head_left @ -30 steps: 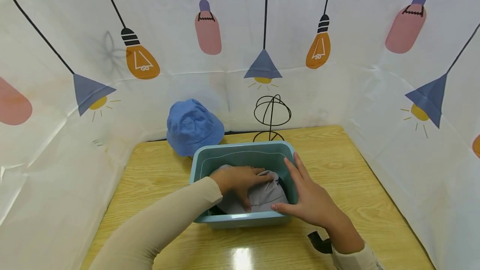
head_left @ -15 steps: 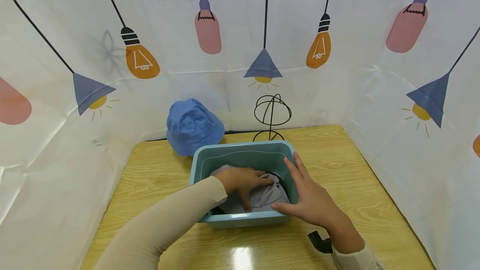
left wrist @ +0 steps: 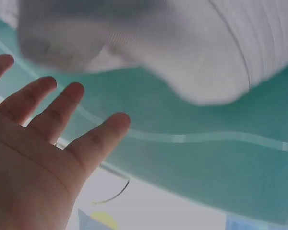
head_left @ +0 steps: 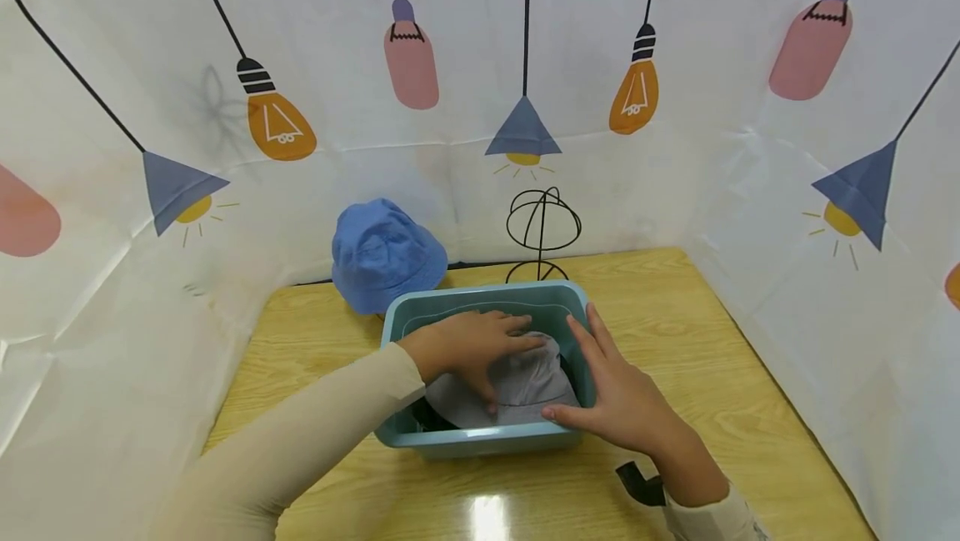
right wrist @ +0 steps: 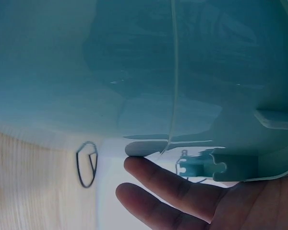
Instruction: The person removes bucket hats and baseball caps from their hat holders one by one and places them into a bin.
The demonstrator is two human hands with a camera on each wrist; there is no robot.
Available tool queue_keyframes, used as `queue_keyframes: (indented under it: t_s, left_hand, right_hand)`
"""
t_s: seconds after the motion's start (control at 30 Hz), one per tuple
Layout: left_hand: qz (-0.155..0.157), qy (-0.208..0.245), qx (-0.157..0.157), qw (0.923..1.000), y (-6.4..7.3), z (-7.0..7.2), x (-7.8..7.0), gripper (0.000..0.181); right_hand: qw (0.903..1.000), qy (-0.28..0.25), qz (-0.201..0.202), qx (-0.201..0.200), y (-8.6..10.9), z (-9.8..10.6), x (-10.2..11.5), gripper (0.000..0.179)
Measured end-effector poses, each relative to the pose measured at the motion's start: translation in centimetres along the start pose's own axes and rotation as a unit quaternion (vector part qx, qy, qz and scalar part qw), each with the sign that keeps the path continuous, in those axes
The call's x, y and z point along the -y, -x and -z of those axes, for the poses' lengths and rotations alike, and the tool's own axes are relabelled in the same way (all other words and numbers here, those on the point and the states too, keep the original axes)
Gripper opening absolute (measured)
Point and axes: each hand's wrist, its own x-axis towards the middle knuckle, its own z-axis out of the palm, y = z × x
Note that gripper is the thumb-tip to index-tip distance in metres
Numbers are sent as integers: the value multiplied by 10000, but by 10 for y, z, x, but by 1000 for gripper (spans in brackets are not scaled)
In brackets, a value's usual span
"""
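Note:
A grey hat (head_left: 528, 383) lies inside a blue-green plastic bin (head_left: 480, 294). Over its crown my left hand (head_left: 472, 345) hovers with fingers spread. In the left wrist view those fingers (left wrist: 98, 141) are straight and apart from the grey fabric (left wrist: 197, 62), with the bin wall (left wrist: 206, 167) behind. My right hand (head_left: 622, 399) rests against the bin's right side, thumb by the front rim. The right wrist view has its fingers (right wrist: 168, 187) extended along the outer wall (right wrist: 129, 72). Something dark (head_left: 427, 418) shows beneath the hat, mostly hidden.
Behind the bin, a blue bucket hat (head_left: 386, 253) sits at the back left of the wooden table (head_left: 660, 316). A black wire hat stand (head_left: 542, 228) stands at the back middle. White sheeting (head_left: 450, 182) with printed lamps surrounds the table on three sides.
My left hand has lifted and shifted slightly back, off the grey hat, so more of the hat shows. The right hand and the bin stay nearly still.

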Motion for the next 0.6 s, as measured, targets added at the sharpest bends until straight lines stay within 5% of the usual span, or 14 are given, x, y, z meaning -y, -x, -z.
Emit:
queue_keyframes:
  t_s: [0.17,0.43,0.6]
  left_hand:
    - [-20,-94,49,9999,10,5,4,119]
    - [8,30,387,9992,4,-23,5,116]
    - [107,32,363,9993,-1,-29,1,115]
  right_hand:
    - [10000,22,2,0,0,1,2,119]
    - [10000,-30,-26,25,0,0,5,120]
    - [10000,-4,3,9,0,1,6,119]
